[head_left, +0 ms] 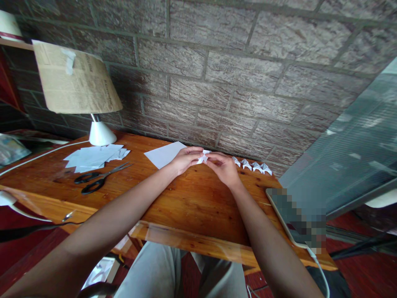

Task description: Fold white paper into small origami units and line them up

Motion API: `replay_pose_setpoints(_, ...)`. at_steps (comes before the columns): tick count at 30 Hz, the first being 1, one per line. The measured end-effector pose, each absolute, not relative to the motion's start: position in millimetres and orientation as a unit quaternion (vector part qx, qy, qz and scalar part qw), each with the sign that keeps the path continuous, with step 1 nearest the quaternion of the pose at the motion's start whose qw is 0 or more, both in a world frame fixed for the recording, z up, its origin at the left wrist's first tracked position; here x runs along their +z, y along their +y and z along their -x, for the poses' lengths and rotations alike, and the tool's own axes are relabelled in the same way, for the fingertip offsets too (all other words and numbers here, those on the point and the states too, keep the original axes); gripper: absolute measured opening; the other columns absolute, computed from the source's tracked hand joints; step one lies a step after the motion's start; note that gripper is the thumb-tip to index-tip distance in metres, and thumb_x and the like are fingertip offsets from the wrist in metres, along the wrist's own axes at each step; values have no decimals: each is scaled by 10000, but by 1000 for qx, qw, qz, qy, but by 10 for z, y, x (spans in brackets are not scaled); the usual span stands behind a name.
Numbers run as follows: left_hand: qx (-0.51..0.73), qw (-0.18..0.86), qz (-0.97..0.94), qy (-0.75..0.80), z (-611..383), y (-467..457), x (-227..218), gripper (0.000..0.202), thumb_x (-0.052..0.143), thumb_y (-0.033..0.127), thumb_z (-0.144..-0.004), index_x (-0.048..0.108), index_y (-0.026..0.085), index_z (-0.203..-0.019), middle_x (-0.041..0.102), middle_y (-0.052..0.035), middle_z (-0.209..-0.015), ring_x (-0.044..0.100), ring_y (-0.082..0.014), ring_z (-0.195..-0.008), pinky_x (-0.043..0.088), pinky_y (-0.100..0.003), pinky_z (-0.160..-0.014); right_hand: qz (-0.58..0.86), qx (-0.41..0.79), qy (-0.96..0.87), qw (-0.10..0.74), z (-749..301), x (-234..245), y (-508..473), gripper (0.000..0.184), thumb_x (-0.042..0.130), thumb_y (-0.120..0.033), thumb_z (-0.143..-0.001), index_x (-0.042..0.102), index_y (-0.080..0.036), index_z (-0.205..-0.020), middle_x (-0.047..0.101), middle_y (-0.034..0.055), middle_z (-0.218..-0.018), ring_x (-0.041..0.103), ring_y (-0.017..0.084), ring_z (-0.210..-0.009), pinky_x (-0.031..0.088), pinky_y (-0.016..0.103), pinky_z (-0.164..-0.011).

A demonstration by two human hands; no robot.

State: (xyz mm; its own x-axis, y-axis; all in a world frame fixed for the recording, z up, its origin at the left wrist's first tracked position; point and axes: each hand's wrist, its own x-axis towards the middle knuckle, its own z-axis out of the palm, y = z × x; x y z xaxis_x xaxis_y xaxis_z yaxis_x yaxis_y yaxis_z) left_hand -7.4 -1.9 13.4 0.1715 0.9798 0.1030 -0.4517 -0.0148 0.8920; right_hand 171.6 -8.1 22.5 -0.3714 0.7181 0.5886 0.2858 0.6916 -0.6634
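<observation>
Between my two hands, above the far side of the wooden table (pixel 198 203), is a small folded white paper piece (pixel 203 157). My left hand (pixel 185 159) pinches it from the left with fingers and thumb. From the right, my right hand (pixel 223 166) grips it the same way, fingertips closed on its edge. Part of the piece is hidden behind the fingers. Just right of my right hand stands a row of several folded paper pieces (pixel 252 165) of a similar kind. A larger white sheet (pixel 164 154) lies flat beside my left hand.
On the left lie a pile of cut white papers (pixel 94 157) and black-handled scissors (pixel 102 177). Behind them stands a lamp (pixel 101 133) with a newsprint shade. A tablet-like device (pixel 288 215) with a white cable rests at the right edge. A brick wall (pixel 198 82) borders the back.
</observation>
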Motion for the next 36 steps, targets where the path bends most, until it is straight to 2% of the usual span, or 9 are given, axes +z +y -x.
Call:
replay_pose_setpoints(2,568,635,-431,298,64,-26,141,363,846,220,-576,699,126,-895,722,-81,-888,672,-160,-793,502,-377,-887,320,258,-780,472,-1706,225,-91,199,651,-395,-801,735,-285,-944,715,21,-995,664,184,-847,519,317,-802)
replay_pose_setpoints(6,570,627,-450,283,47,-47,160,360,833,232,-591,702,132,-911,716,-86,-930,670,-169,-837,500,-367,-877,346,342,-708,513,-1653,208,-91,262,690,-469,-742,739,-253,-882,731,19,-902,656,185,-755,545,324,-709)
replay_pose_setpoints(12,567,557,-529,296,27,-80,169,303,795,251,-610,697,136,-872,709,-56,-841,648,-152,-763,495,-304,-771,361,417,-627,550,-1611,170,-44,297,751,-447,-667,721,-211,-846,735,39,-920,659,182,-784,541,311,-702)
replay_pose_setpoints(20,598,450,-570,340,4,-106,186,324,774,396,-641,709,134,-820,724,-70,-806,643,-172,-735,479,-303,-736,360,425,-620,553,-1608,182,-51,286,743,-428,-680,715,-196,-844,738,42,-885,661,180,-787,528,310,-716)
replay_pose_setpoints(36,604,434,-573,343,-42,-98,157,341,753,438,-657,708,138,-814,717,-58,-788,629,-160,-706,477,-280,-695,374,416,-604,568,-1595,193,-67,334,725,-477,-678,697,-196,-857,733,46,-831,656,180,-734,526,320,-697)
